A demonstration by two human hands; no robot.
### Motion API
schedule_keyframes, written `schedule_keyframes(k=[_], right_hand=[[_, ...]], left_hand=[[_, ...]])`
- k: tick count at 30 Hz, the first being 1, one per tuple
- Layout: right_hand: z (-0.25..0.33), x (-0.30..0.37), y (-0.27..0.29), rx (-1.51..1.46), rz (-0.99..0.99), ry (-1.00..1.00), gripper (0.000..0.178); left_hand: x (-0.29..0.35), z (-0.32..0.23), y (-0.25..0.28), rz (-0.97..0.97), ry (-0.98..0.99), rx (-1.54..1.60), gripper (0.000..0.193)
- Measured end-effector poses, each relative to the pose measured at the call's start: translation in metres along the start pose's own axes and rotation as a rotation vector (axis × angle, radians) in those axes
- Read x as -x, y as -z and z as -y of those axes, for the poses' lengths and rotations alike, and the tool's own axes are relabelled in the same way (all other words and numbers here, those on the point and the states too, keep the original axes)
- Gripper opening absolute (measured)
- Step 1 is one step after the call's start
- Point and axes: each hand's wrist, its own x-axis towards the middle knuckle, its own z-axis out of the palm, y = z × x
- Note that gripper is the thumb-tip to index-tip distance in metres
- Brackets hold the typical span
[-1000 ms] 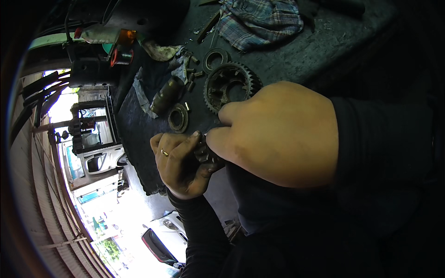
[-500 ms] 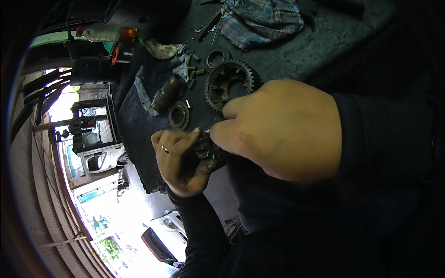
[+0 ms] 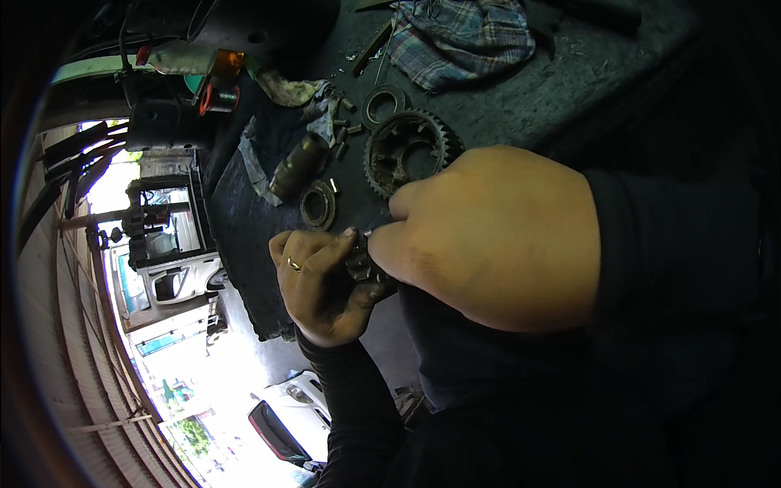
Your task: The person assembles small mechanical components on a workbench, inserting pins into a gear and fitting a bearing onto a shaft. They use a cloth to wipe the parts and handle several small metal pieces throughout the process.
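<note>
My left hand (image 3: 317, 289), with a ring on one finger, is closed around a small dark metal part with notches (image 3: 358, 268). My right hand (image 3: 496, 240) hides much of that part; its fingers are pinched together against the near end, and whatever sits between them is covered. Just beyond lies a large toothed gear ring (image 3: 370, 159), partly behind the right hand. A bearing ring (image 3: 317, 205) rests beyond the left hand, with a short metal cylinder (image 3: 298, 168) beside it. Several small metal pins (image 3: 341, 151) are scattered nearby.
Another ring (image 3: 382, 106) lies behind the gear on the dark workbench (image 3: 521, 106). Further back are a plaid cloth (image 3: 464, 41), a crumpled rag (image 3: 289, 88), a clear bottle (image 3: 183, 59) and a red-rimmed spool (image 3: 220, 98). The bench edge (image 3: 244, 305) runs to the left of my left hand.
Both hands keep their grip and pose around the notched part. The whole view has shifted slightly, with the bench items appearing a little lower and to the right.
</note>
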Motion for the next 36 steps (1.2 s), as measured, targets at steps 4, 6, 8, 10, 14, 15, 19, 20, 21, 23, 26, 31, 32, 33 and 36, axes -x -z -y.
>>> schedule_keyframes(k=[4,6,8,10,14,15,19,20,21,23,26,31,32,33,36], right_hand=[[0.004,0.001,0.003,0.113,0.003,0.055,0.016],[0.004,0.0,0.004,0.113,0.007,0.042,0.016],[0.001,-0.002,0.001,0.062,-0.016,0.022,0.016],[-0.005,-0.001,-0.011,0.03,-0.1,0.05,0.016],[-0.003,0.001,-0.005,0.046,-0.097,0.054,0.015],[-0.004,0.001,-0.006,0.044,-0.104,0.055,0.015],[-0.005,0.0,-0.006,0.043,-0.082,0.051,0.015],[-0.005,-0.001,-0.006,0.046,-0.077,0.049,0.015],[-0.004,-0.001,-0.005,0.043,-0.065,0.045,0.015],[-0.003,-0.002,0.0,0.043,-0.044,0.031,0.015],[0.0,-0.002,0.004,0.038,-0.019,0.016,0.015],[-0.001,-0.002,0.003,0.004,0.019,-0.017,0.016],[-0.001,-0.002,0.004,0.027,0.022,-0.023,0.016],[-0.001,-0.002,0.004,0.046,0.027,-0.027,0.017],[-0.001,-0.002,0.008,0.072,0.027,-0.028,0.017]], left_hand=[[0.0,0.002,0.002,0.011,-0.022,-0.002,0.054],[0.0,0.003,0.003,0.02,-0.032,0.002,0.054],[0.002,0.004,0.005,0.034,-0.03,-0.005,0.054],[0.001,0.002,0.004,0.026,-0.002,-0.012,0.054],[-0.001,0.001,-0.001,-0.02,-0.023,-0.005,0.054],[-0.001,0.001,0.0,-0.01,-0.01,-0.006,0.054],[-0.001,0.0,0.004,0.026,0.01,-0.008,0.054],[-0.001,0.0,0.004,0.034,0.008,-0.008,0.055],[0.0,0.0,0.003,0.022,0.001,-0.01,0.055],[0.001,0.002,0.001,-0.002,-0.013,-0.016,0.055],[-0.001,0.0,0.002,0.018,0.011,-0.006,0.055],[0.001,0.001,0.0,-0.023,0.003,0.009,0.055],[0.001,0.001,-0.001,-0.027,0.01,0.017,0.055],[0.001,0.001,-0.001,-0.026,0.011,0.013,0.055],[0.001,0.002,-0.001,-0.024,0.006,0.013,0.055]])
